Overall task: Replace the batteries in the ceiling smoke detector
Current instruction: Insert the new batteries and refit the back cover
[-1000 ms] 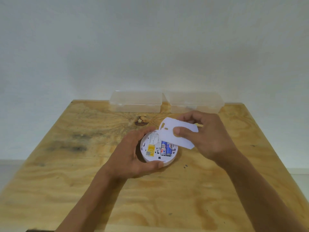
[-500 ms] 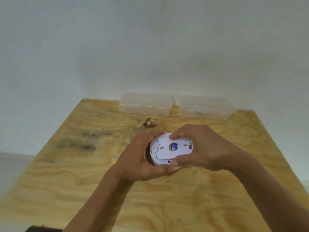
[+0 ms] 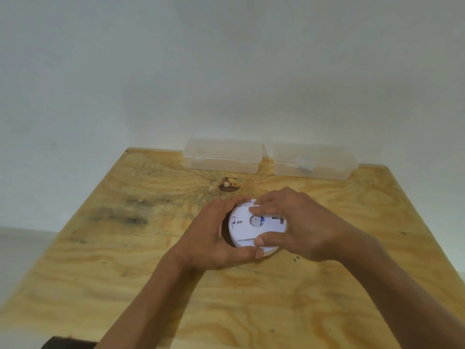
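Observation:
A round white smoke detector (image 3: 245,244) lies back side up on the wooden table (image 3: 125,248). A white mounting plate (image 3: 245,229) sits flat on its back, and a bit of blue battery shows through the plate's round hole. My left hand (image 3: 214,238) wraps around the detector's left and near rim. My right hand (image 3: 299,222) grips the plate from the right, fingers along its far edge and thumb on its near edge.
Two clear plastic boxes stand at the table's far edge against the white wall: one box (image 3: 222,154) to the left, another box (image 3: 313,159) to the right holding a small pale item. A dark knot (image 3: 228,184) marks the wood behind the detector.
The plate, held above the open battery bay a second ago, has come down onto the detector's back and now covers the batteries. My right hand has shifted its grip around the plate.

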`<state>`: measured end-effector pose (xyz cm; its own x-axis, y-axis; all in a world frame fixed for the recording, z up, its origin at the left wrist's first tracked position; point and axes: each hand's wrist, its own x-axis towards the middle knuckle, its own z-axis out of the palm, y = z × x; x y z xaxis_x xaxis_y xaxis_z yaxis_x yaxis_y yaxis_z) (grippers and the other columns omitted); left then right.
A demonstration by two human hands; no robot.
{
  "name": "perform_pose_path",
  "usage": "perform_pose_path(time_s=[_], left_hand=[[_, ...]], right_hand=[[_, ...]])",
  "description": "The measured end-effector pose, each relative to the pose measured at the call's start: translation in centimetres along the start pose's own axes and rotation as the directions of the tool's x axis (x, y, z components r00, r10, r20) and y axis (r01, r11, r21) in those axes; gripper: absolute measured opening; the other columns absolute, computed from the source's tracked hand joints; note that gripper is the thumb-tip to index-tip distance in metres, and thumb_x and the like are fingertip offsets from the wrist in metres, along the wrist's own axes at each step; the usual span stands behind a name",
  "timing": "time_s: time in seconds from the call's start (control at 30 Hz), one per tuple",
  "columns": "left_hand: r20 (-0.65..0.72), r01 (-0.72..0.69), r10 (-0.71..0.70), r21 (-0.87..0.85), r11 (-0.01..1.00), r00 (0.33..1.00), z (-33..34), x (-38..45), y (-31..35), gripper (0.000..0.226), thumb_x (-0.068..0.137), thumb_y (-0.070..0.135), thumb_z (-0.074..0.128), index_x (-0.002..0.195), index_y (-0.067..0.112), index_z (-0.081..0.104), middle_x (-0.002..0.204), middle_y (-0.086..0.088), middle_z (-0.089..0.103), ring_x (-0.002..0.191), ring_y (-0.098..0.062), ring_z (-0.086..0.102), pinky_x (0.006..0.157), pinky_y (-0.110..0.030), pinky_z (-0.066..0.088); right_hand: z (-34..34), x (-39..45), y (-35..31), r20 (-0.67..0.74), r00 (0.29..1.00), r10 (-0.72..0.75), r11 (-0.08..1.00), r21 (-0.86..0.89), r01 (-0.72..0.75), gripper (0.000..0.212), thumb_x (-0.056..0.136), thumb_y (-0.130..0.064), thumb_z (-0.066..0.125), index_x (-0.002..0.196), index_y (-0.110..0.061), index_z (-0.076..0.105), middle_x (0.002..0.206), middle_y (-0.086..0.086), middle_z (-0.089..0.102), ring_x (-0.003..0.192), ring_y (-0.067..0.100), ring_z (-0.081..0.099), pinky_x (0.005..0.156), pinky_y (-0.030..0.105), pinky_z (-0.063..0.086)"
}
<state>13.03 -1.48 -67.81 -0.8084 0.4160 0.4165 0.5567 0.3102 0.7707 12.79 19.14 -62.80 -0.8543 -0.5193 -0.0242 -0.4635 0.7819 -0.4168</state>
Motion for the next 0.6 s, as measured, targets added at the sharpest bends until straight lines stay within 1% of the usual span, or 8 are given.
perform_pose_path(time_s=[0.1, 0.2, 0.27, 0.43, 0.5, 0.6], left_hand=[[-0.003, -0.011, 0.011, -0.005, 1.000, 1.000, 0.02, 0.07, 0.04, 0.072, 0.063, 0.033, 0.092, 0.125, 0.032, 0.055, 0.118, 0.013, 0.065, 0.100, -0.008, 0.068, 0.084, -0.029, 0.055], [0.001, -0.035, 0.035, -0.009, 0.999, 0.999, 0.00, 0.17, 0.08, 0.069, 0.064, 0.028, 0.092, 0.124, 0.028, 0.056, 0.116, 0.010, 0.065, 0.097, -0.008, 0.067, 0.082, -0.029, 0.055], [-0.002, -0.041, 0.041, -0.012, 0.999, 0.999, -0.02, 0.21, 0.15, 0.069, 0.065, 0.029, 0.091, 0.124, 0.028, 0.055, 0.116, 0.010, 0.065, 0.096, -0.008, 0.067, 0.081, -0.028, 0.055], [0.009, 0.006, -0.006, 0.001, 1.000, 1.000, 0.06, 0.08, -0.39, 0.068, 0.064, 0.030, 0.093, 0.123, 0.025, 0.060, 0.112, 0.007, 0.070, 0.098, -0.015, 0.070, 0.081, -0.039, 0.055], [0.007, 0.029, -0.030, 0.041, 0.999, 1.000, 0.04, -0.07, -0.59, 0.070, 0.063, 0.035, 0.093, 0.124, 0.029, 0.059, 0.115, 0.011, 0.069, 0.103, -0.013, 0.069, 0.085, -0.039, 0.055], [0.004, 0.048, -0.049, 0.071, 0.996, 0.999, 0.03, -0.20, -0.66, 0.075, 0.062, 0.047, 0.089, 0.128, 0.039, 0.055, 0.120, 0.017, 0.067, 0.109, -0.011, 0.067, 0.090, -0.038, 0.055]], right_hand=[[0.07, 0.31, 0.23, 0.021, 1.000, -0.017, 1.000, -0.006, 0.017, 0.056, 0.083, -0.052, 0.069, 0.134, -0.032, 0.057, 0.142, -0.011, 0.049, 0.120, 0.008, 0.034, 0.088, 0.027, 0.030], [0.10, 0.42, 0.47, 0.039, 0.999, -0.017, 1.000, -0.001, 0.017, 0.057, 0.085, -0.049, 0.069, 0.137, -0.032, 0.054, 0.144, -0.012, 0.045, 0.122, 0.007, 0.032, 0.092, 0.028, 0.031], [0.14, 0.42, 0.60, 0.051, 0.999, -0.019, 1.000, 0.000, 0.019, 0.058, 0.086, -0.048, 0.068, 0.140, -0.032, 0.052, 0.145, -0.013, 0.043, 0.122, 0.007, 0.030, 0.093, 0.027, 0.030], [0.35, 0.19, 0.88, 0.047, 0.998, -0.029, 0.999, 0.048, 0.026, 0.059, 0.087, -0.047, 0.067, 0.142, -0.032, 0.050, 0.145, -0.017, 0.042, 0.122, -0.001, 0.024, 0.097, 0.023, 0.027], [0.43, 0.08, 0.94, 0.038, 0.999, -0.019, 0.998, 0.065, 0.016, 0.059, 0.087, -0.046, 0.067, 0.142, -0.031, 0.050, 0.141, -0.018, 0.042, 0.124, 0.001, 0.023, 0.099, 0.024, 0.027], [0.53, 0.02, 1.00, 0.020, 1.000, -0.004, 0.997, 0.073, 0.002, 0.057, 0.088, -0.045, 0.068, 0.141, -0.033, 0.051, 0.128, -0.016, 0.042, 0.120, 0.007, 0.027, 0.098, 0.025, 0.031]])
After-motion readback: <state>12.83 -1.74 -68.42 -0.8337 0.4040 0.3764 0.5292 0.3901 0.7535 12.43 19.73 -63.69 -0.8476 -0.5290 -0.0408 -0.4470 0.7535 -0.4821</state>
